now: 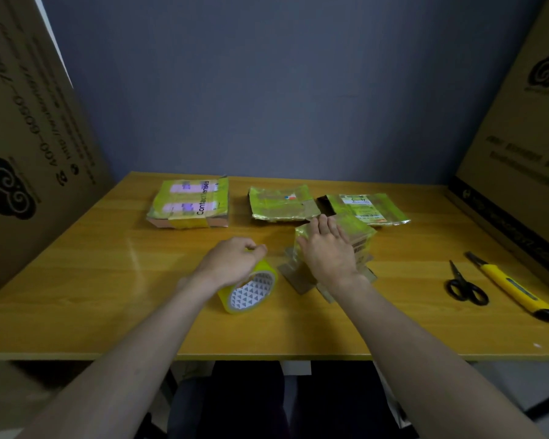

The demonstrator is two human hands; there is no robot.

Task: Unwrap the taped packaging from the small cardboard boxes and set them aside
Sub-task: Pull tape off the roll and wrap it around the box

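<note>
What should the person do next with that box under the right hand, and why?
Probably let go of the tape roll and bring the left hand over to the box. The right hand lies flat on the box, which is still wrapped in yellow tape, while the left grips only the roll. Peeling likely needs one hand steadying and one pulling.

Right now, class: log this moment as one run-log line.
left hand: holds tape roll | right hand: flat on taped box | scissors, yellow knife: untouched | three wrapped boxes behind
</note>
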